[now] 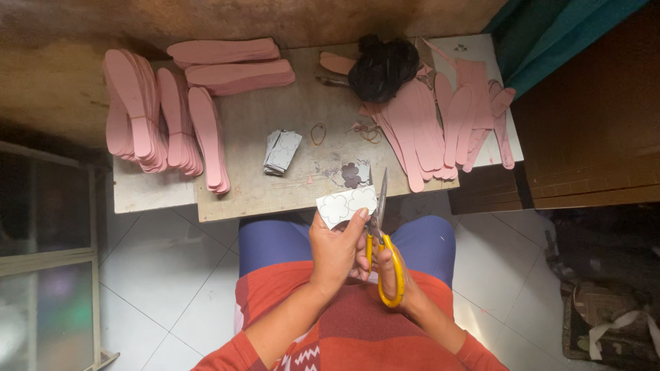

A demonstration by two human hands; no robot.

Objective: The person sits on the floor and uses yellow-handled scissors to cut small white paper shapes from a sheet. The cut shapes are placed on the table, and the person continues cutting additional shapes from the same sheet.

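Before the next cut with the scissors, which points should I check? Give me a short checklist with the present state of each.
1. Left hand holds the white card firmly: ok.
2. Right hand is in the yellow handles of the scissors: ok.
3. Blades point away from the body: ok.
4. Left fingertips away from the blades: not ok, they are very close.
5. Flower outlines on the card can be seen: ok.
6. Blades are on an outline: cannot tell.

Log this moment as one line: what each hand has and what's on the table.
left hand: holds white card | right hand: grips yellow scissors, blades at card | table: pink insoles, black bundle
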